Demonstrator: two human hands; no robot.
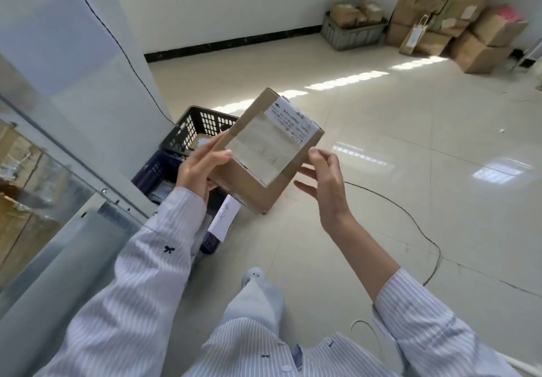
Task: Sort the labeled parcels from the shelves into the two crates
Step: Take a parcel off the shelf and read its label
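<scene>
Far left of the parcel stands a shelf point(88, 177) with clear panels, brown cardboard dimly visible behind them. Closer, just left of the parcel and below it, a black crate point(193, 126) sits on the floor point(381, 142), with a blue crate point(155, 171) touching its near side. A white handwritten tag point(224, 219) hangs on the blue crate, directly below the parcel.

The left hand point(199, 171) grasps the parcel's left edge, thumb on top and fingers underneath. The parcel point(264, 153), a flat brown carton, is held tilted in the air above the crates. It bears a printed label point(291, 121) at its far end and a taped slip point(264, 151) with handwriting in the middle.

The right hand point(327, 186) is at the parcel's right edge, relaxed, with fingers spread. Its thumb tip is at the corner, though I cannot tell if it touches.

Right of the parcel a black cable point(410, 215) loops over the floor. Far beyond and to the right, a grey crate point(352, 35) of boxes sits by the wall, beside stacked cartons point(469, 24).
</scene>
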